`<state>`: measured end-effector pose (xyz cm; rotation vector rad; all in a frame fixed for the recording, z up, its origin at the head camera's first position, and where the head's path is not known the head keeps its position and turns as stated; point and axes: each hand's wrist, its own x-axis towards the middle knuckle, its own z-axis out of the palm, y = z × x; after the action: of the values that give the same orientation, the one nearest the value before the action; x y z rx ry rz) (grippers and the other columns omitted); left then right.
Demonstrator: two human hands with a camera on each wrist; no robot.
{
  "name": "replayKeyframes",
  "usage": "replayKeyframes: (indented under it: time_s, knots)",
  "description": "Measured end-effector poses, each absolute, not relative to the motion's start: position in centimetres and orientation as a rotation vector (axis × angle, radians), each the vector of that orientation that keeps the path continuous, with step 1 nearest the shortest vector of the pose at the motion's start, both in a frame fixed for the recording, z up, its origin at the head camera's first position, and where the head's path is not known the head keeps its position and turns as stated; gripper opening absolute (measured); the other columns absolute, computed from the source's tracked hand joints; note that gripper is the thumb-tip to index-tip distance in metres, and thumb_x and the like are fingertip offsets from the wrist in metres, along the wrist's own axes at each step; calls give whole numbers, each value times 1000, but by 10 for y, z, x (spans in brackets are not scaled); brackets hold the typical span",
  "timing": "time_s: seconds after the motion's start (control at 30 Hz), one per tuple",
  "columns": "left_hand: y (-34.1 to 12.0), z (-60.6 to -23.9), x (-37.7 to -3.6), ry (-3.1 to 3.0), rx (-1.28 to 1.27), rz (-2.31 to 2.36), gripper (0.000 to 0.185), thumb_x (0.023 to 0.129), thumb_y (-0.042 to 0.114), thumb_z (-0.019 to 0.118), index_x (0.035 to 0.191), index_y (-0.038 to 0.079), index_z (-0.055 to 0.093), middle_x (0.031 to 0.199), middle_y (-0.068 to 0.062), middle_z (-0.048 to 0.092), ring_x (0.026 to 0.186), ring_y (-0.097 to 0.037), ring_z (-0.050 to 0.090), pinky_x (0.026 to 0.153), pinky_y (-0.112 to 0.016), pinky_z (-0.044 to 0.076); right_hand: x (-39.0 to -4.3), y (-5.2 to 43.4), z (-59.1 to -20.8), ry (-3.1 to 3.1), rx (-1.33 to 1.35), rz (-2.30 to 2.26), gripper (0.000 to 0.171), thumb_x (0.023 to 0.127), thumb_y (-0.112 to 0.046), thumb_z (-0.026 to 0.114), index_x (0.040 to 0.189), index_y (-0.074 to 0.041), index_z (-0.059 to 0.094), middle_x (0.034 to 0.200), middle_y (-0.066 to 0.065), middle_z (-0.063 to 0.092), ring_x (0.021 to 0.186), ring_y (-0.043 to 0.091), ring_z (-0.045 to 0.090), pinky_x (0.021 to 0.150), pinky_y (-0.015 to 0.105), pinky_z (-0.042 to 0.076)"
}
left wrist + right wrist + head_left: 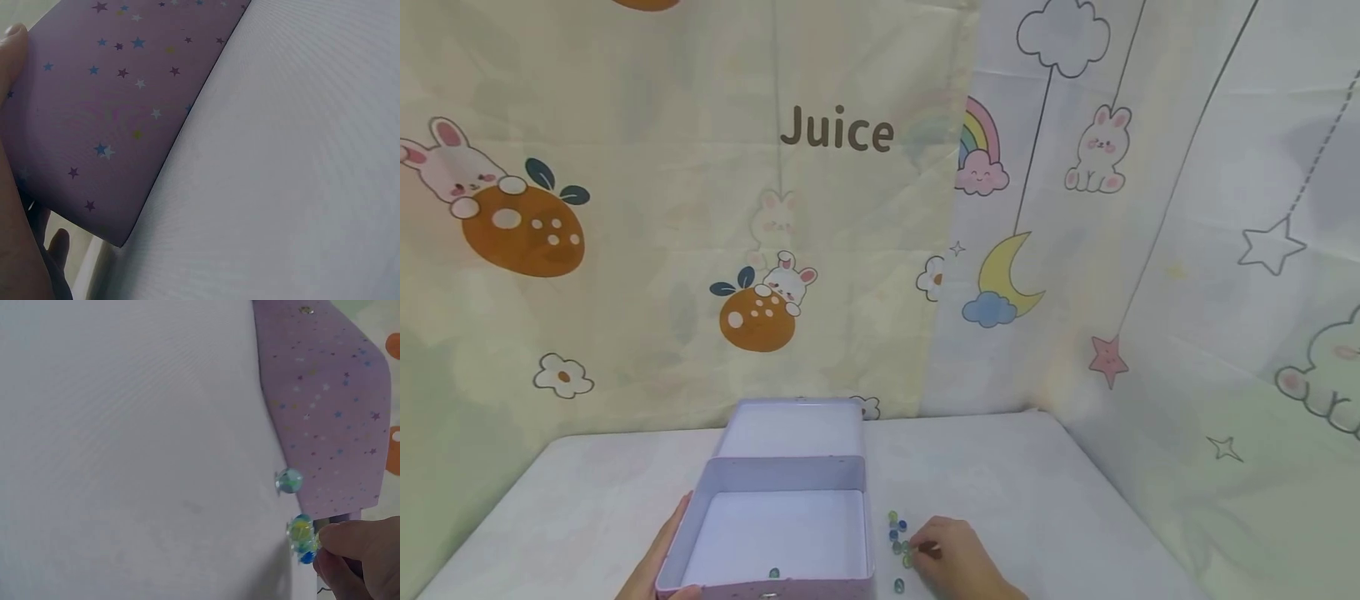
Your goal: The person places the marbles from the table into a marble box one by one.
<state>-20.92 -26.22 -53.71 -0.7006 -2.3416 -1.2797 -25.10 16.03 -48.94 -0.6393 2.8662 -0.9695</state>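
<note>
The left hand (651,562) has its grip clasped round a corner of the one box (778,529), its lid (797,429) open; only the head view shows the single marble (774,573) inside, while the wrist views show star-printed walls. Right of it, about seven clustered marbles (893,535) and one apart (899,586) lie on the surface (1000,483); the right hand (958,558) reaches the cluster, whether its grip pinches one I cannot tell.

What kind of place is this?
Maybe a little play corner indoors: cloth hangings printed with bunnies surround a white table, where shiny marbles lie beside an open box.
</note>
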Motion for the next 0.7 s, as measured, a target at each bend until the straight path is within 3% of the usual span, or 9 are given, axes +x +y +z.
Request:
replayKeyframes:
  time_s: [0.23,0.5,0.7]
  knots:
    - [-260,-534,-207,-2348,-685,-1300,99,76,4,64,153,8,2,157,15,13,132,20,17,94,3,18,-252,160,-478,2876,-937,-1155,9,79,-7,72,87,-11,73,85,-2,71,79,1,65,66,15,53]
    - [-259,-533,-206,-2372,-653,-1295,100,77,5,67,153,8,2,159,7,12,133,20,13,95,4,16,-257,151,-434,2780,-903,-1252,8,82,-9,70,89,-8,74,87,-2,71,79,-1,64,67,12,51]
    - [-257,-530,-203,-2398,-586,-1301,101,77,8,69,154,12,3,158,16,12,131,24,12,93,6,15,-271,131,-404,2788,-998,-1191,9,84,-11,69,91,-9,74,89,-2,72,81,3,66,69,14,52]
